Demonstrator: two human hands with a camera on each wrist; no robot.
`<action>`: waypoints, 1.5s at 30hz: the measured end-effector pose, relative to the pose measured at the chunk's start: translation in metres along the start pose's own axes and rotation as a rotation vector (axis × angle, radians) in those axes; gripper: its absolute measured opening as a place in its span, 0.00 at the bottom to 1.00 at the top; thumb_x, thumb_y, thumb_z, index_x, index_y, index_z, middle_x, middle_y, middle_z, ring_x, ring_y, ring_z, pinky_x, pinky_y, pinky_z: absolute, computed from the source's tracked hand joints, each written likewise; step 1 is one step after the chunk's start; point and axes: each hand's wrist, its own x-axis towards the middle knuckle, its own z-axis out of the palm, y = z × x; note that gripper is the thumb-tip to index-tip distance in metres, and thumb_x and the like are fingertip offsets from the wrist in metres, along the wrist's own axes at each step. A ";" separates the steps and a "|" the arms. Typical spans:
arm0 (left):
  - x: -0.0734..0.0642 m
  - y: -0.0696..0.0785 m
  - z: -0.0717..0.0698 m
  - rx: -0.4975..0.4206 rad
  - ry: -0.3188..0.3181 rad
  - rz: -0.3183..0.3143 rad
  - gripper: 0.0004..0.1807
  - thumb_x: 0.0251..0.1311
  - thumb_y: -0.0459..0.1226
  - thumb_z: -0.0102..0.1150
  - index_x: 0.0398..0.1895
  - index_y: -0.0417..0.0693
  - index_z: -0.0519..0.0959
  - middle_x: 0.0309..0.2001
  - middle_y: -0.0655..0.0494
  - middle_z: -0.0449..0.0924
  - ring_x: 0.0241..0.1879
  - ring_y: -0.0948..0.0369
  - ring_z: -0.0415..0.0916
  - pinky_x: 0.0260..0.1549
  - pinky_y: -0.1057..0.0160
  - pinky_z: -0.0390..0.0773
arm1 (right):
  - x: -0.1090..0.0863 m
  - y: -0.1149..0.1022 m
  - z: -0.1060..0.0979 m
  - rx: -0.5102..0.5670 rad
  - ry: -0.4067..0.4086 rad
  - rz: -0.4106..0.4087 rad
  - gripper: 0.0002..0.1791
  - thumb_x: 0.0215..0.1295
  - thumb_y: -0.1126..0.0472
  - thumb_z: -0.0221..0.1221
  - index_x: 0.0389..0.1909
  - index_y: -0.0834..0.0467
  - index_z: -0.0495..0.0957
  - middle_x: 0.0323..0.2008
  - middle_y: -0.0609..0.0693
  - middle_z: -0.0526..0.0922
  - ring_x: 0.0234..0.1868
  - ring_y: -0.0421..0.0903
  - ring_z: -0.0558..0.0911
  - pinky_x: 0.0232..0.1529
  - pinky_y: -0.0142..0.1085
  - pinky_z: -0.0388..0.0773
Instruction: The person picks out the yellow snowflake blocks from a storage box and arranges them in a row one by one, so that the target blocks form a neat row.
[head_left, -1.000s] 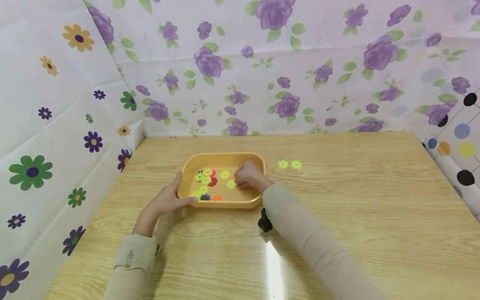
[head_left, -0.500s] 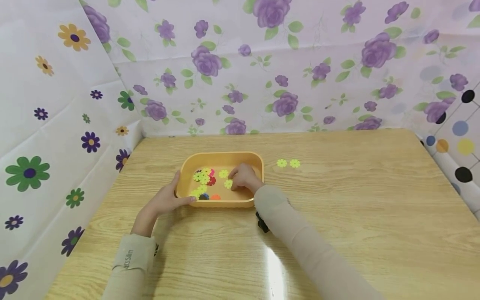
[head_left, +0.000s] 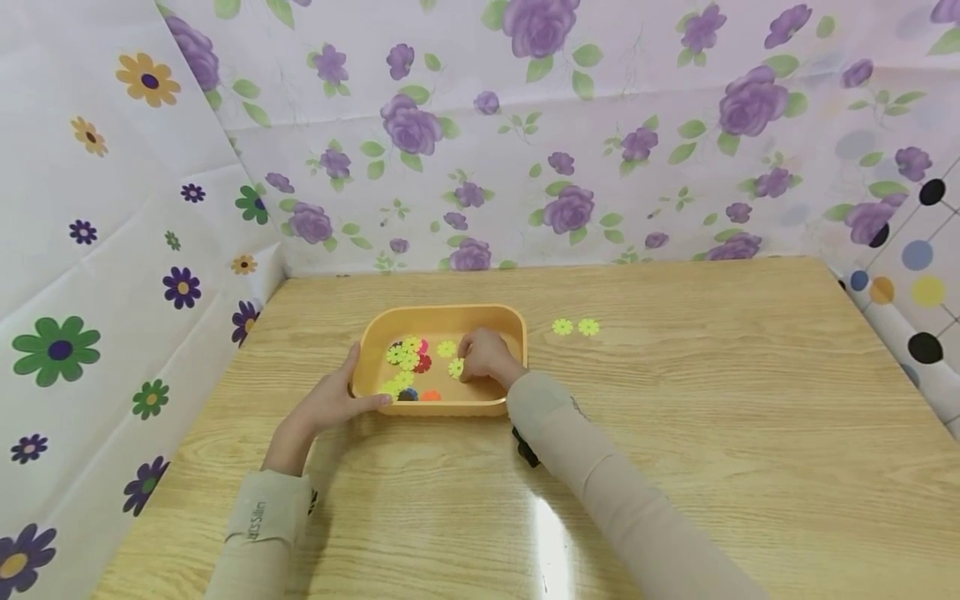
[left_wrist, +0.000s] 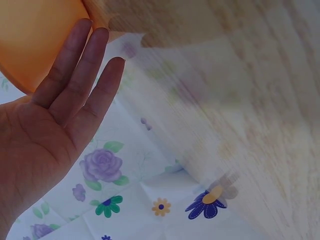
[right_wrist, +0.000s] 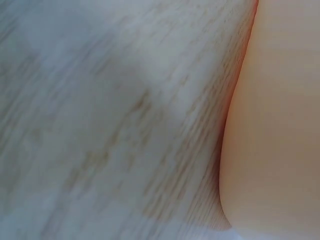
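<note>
An orange plastic tray (head_left: 442,409) stands on the table with several notched snowflake discs inside. My left hand (head_left: 330,400) rests against its left end, thumb on the front rim. In the left wrist view the fingers (left_wrist: 82,82) lie nearly straight beside the tray wall (left_wrist: 35,40). My right hand (head_left: 486,357) reaches into the tray's right half, its fingers curled down at a yellow-green snowflake disc (head_left: 455,367), which looks pinched at the fingertips. Another yellow-green disc (head_left: 446,349) lies just left of it. The right wrist view shows only blurred tabletop and the tray wall (right_wrist: 275,125).
Two yellow-green discs (head_left: 575,327) lie side by side on the wooden table (head_left: 712,400), right of the tray. Inside the tray, red (head_left: 422,363), orange (head_left: 431,396) and dark discs (head_left: 407,395) lie toward the left. Flowered cloth (head_left: 480,150) hangs behind and at the sides.
My right hand has moved slightly left in the tray, its fingertips closing in on the yellow-green disc. My left hand stays at the tray's left end; the view shifted slightly.
</note>
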 end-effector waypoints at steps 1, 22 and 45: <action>0.000 0.000 0.000 0.001 0.001 0.000 0.61 0.49 0.55 0.63 0.70 0.38 0.32 0.67 0.32 0.44 0.62 0.41 0.55 0.58 0.45 0.56 | -0.001 -0.001 0.000 0.006 0.007 -0.007 0.14 0.30 0.69 0.72 0.21 0.58 0.78 0.28 0.50 0.77 0.31 0.48 0.72 0.32 0.34 0.72; -0.003 0.002 -0.001 0.003 -0.004 -0.023 0.63 0.47 0.58 0.63 0.70 0.38 0.31 0.66 0.31 0.46 0.62 0.42 0.56 0.58 0.45 0.57 | -0.018 -0.011 -0.009 0.275 -0.003 0.022 0.05 0.47 0.71 0.63 0.27 0.66 0.81 0.16 0.50 0.77 0.14 0.41 0.73 0.17 0.30 0.70; -0.002 0.001 0.000 0.007 0.006 -0.011 0.60 0.50 0.54 0.63 0.70 0.37 0.32 0.66 0.29 0.47 0.61 0.41 0.56 0.58 0.45 0.57 | -0.036 -0.012 -0.032 0.524 -0.016 0.031 0.04 0.52 0.71 0.61 0.30 0.68 0.79 0.22 0.53 0.78 0.19 0.43 0.77 0.33 0.43 0.79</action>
